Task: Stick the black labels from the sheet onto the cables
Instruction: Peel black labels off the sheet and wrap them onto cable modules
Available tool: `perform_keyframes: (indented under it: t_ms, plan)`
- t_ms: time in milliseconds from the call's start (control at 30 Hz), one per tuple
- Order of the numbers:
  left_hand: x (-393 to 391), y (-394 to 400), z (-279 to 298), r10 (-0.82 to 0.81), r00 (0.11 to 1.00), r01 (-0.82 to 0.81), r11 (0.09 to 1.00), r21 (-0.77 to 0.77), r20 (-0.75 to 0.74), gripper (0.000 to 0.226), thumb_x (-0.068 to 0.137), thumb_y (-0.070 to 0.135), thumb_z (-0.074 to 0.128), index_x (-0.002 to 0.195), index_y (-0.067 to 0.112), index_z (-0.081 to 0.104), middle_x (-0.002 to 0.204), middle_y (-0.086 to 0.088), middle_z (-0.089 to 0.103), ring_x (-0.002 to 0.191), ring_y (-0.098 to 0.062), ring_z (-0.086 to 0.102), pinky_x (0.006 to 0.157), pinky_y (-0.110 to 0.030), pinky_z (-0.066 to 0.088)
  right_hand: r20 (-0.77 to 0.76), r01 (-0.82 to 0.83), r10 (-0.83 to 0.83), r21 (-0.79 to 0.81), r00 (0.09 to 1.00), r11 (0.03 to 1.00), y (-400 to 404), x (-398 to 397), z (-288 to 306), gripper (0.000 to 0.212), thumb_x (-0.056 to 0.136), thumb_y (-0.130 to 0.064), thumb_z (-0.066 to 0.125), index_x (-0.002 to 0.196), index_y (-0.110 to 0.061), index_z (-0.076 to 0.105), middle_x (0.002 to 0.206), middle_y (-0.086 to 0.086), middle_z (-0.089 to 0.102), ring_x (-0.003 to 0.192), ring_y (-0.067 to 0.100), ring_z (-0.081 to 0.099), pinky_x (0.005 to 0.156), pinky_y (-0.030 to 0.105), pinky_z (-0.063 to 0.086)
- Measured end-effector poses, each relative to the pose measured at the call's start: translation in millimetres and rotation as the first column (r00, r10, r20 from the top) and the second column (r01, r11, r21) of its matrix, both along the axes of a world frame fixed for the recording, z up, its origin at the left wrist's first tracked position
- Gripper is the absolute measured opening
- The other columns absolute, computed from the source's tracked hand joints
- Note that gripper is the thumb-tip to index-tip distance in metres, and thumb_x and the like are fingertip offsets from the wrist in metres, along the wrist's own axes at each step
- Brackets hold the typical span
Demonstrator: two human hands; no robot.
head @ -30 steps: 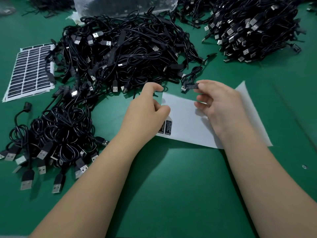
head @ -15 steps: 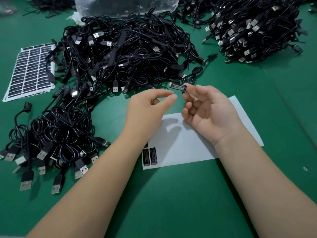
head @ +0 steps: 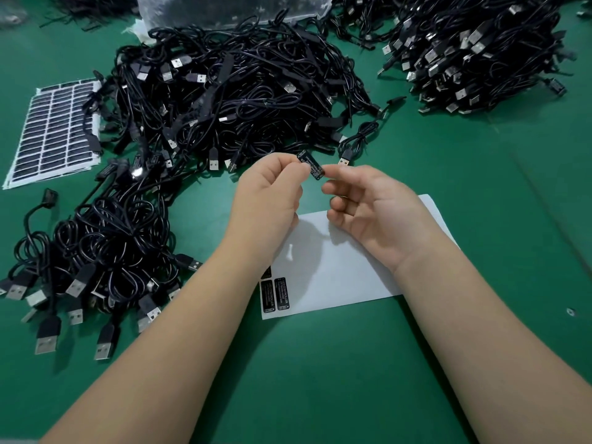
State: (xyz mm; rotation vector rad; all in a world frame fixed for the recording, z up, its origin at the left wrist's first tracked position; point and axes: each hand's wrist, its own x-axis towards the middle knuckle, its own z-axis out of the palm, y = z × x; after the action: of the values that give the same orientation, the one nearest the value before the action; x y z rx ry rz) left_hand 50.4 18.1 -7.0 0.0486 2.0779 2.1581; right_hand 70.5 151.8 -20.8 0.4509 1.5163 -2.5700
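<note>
A small black label (head: 310,164) is held in the air above the white backing sheet (head: 346,270). My left hand (head: 269,193) pinches its far end and my right hand (head: 368,206) pinches its near end with thumb and forefinger. Two black labels (head: 275,294) remain stuck at the sheet's near left corner, partly behind my left forearm. A big heap of black USB cables (head: 230,100) lies just beyond my hands.
A full sheet of black labels (head: 53,133) lies at the far left. A smaller cable pile (head: 96,251) sits left of my left arm, and another heap (head: 474,52) at the far right. A clear plastic bag (head: 224,8) is behind. Green mat (head: 320,379) throughout.
The right hand peeled a label off and lifted it from the sheet. My left hand rose from the sheet and took hold of the label's other end. The sheet slid nearer.
</note>
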Motion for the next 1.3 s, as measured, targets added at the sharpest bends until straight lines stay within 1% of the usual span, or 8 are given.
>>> perform_keyframes:
  t_ms: [200,367,567,767,900,1067,1167,1300]
  plan:
    - [-15.5,-17.4,7.7,-0.256,0.960,0.264,0.963,-0.056,0.115,0.023,0.073,0.026,0.042,0.066,0.011,0.058,0.047,-0.001,0.041,0.041,-0.014,0.033,0.043,-0.023,0.034,-0.057,-0.001,0.000,-0.029,0.998,1.000,5.7,1.9,0.5,0.012,0.083,-0.021,0.064,0.090,-0.018,0.073,0.076,-0.002,0.064,0.060,0.010,0.055,0.057,0.023,0.050]
    - [-15.9,-25.7,3.5,-0.411,0.896,0.430,0.897,-0.098,0.168,0.045,0.074,0.042,0.032,0.061,0.017,0.068,0.051,-0.004,0.041,0.045,-0.017,0.036,0.043,-0.023,0.036,-0.107,-0.050,0.075,0.226,0.991,0.973,3.1,3.7,0.4,0.008,0.077,-0.018,0.071,0.079,-0.021,0.078,0.067,-0.008,0.064,0.059,0.006,0.052,0.056,0.021,0.047]
    - [-19.6,-25.1,0.4,-0.337,0.918,0.378,0.901,-0.212,0.208,0.053,0.087,0.047,0.032,0.070,0.013,0.070,0.051,0.000,0.047,0.044,-0.015,0.040,0.043,-0.023,0.038,-0.130,-0.045,0.131,0.519,0.983,0.854,-3.2,6.0,0.3,0.012,0.081,-0.011,0.072,0.075,-0.022,0.072,0.053,-0.012,0.059,0.048,0.005,0.048,0.048,0.019,0.043]
    - [-17.6,-40.1,9.5,-0.130,0.991,0.128,0.916,-0.379,0.020,0.027,0.074,0.034,0.052,0.078,0.018,0.074,0.053,0.005,0.051,0.043,-0.009,0.038,0.040,-0.017,0.031,-0.102,-0.013,0.051,0.342,0.993,0.939,2.3,2.8,1.1,0.022,0.080,-0.006,0.071,0.066,-0.022,0.074,0.061,-0.006,0.065,0.054,0.007,0.056,0.052,0.021,0.048]
    - [-23.9,-53.5,5.8,-0.018,0.951,-0.224,0.645,-0.731,-0.307,0.013,0.081,0.027,0.057,0.085,0.030,0.068,0.059,0.014,0.058,0.047,-0.001,0.047,0.045,-0.020,0.037,-0.085,0.035,-0.024,0.130,0.996,0.991,6.0,2.2,3.1,0.024,0.080,-0.001,0.070,0.063,-0.019,0.074,0.067,0.001,0.070,0.052,0.010,0.061,0.049,0.020,0.050]
    - [-28.7,-53.0,-1.5,0.010,0.983,-0.178,0.245,-0.953,-0.182,0.052,0.082,0.071,0.047,0.083,0.020,0.060,0.070,0.004,0.058,0.063,-0.010,0.050,0.051,-0.023,0.032,-0.057,0.116,-0.117,-0.008,0.992,0.993,10.2,1.6,3.6,0.010,0.080,-0.004,0.068,0.081,-0.013,0.065,0.067,0.001,0.070,0.051,0.009,0.062,0.047,0.020,0.050]
    - [-27.9,-41.8,-8.0,-0.043,0.986,-0.153,0.188,-0.970,-0.164,0.051,0.085,0.064,0.049,0.081,0.015,0.061,0.071,-0.001,0.058,0.061,-0.013,0.049,0.050,-0.024,0.030,-0.030,0.150,-0.152,-0.061,0.988,0.987,12.0,0.2,3.1,0.010,0.080,-0.005,0.066,0.083,-0.014,0.062,0.067,0.001,0.069,0.053,0.010,0.063,0.049,0.021,0.051]
    - [-25.3,-34.8,-6.1,-0.079,0.984,-0.134,0.261,-0.956,-0.159,0.030,0.087,0.033,0.051,0.082,0.006,0.062,0.067,-0.005,0.057,0.061,-0.021,0.047,0.049,-0.024,0.030,0.010,0.178,-0.179,-0.167,0.984,0.970,14.0,-0.1,2.2,0.007,0.070,-0.011,0.072,0.067,-0.017,0.071,0.066,0.000,0.067,0.056,0.012,0.064,0.053,0.024,0.053]
